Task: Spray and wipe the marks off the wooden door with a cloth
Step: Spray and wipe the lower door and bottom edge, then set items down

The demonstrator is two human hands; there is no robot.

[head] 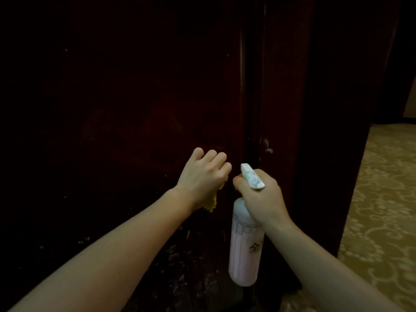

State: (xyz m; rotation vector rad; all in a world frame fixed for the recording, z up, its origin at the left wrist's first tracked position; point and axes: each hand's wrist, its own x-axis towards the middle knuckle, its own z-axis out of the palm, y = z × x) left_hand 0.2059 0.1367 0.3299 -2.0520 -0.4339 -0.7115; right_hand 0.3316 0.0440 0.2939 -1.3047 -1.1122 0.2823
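Left hand (206,174) bunches the cloth (54,202) against the door (135,97); right hand (261,194) grips the bottle (244,251), nozzle at 11 o'clock. Marks (180,255) sit at 6 o'clock, so we should aim lower, spray lightly, then wipe firmly downward.

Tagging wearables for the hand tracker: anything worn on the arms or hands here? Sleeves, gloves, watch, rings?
Nothing visible. Both forearms are bare up to the frame edge, with no sleeves in view. The left hand and right hand have no gloves, and neither wrist shows a watch or band. No rings on the fingers that show, though the light is dim and some fingers are hidden.
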